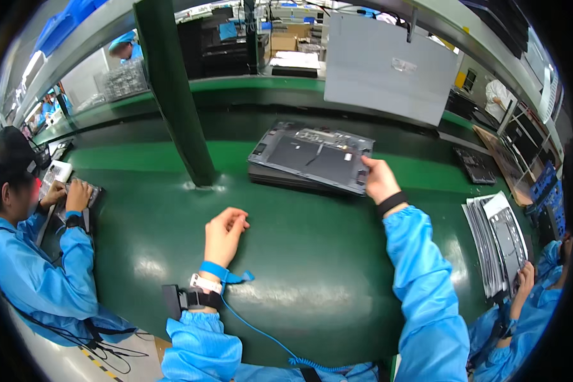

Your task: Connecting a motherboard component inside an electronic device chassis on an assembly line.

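A dark laptop bottom case lies slightly askew at the top of a short stack of similar dark laptop parts on the green bench. My right hand grips its right edge, thumb on top, with the fingers partly hidden beneath. Down to the left of the stack, my left hand hovers over the bench, touching no part. Its fingers are curled in toward the thumb, and nothing shows in them. A blue wrist strap with a coiled cord runs from my left wrist.
A green post rises left of the stack. A grey panel stands behind it. At right are another dark laptop part and a pile of thin panels, touched by a co-worker's hand. Another co-worker works at left.
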Demonstrator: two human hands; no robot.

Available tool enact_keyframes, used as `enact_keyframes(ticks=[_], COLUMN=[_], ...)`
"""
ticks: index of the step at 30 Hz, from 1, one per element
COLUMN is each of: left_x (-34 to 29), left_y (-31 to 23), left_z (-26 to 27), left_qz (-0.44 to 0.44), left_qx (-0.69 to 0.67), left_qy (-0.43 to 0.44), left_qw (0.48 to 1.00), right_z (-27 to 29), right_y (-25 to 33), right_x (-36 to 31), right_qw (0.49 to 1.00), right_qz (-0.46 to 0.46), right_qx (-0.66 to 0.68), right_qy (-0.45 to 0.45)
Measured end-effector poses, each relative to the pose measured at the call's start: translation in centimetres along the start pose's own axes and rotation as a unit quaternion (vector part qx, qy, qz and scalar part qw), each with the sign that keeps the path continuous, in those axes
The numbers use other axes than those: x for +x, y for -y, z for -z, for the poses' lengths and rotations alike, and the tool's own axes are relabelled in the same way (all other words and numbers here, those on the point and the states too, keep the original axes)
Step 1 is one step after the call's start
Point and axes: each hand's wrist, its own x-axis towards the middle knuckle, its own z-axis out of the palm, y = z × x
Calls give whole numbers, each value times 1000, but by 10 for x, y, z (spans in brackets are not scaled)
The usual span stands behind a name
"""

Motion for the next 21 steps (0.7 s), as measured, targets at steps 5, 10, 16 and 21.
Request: enact_keyframes(ticks=[5, 10, 16, 21], left_x=[-3, 2, 7, 9], left_y=[-1, 1, 14, 20], left_z=[2, 2, -1, 11], left_qz=[14, 18, -11, -53], left_qx=[4, 10, 16, 53], left_qy=[-12, -47, -178, -212], left_qw=[1000, 999, 984, 974], right_z=[-60, -82, -60, -62], right_y=[-57, -88, -67, -68], right_x=[79, 119, 113, 110], right_qw=[996, 967, 803, 772], right_qz=[50, 173, 391, 431], right_qx=[27, -148, -366, -375], right_qy=[-61, -113, -262, -278])
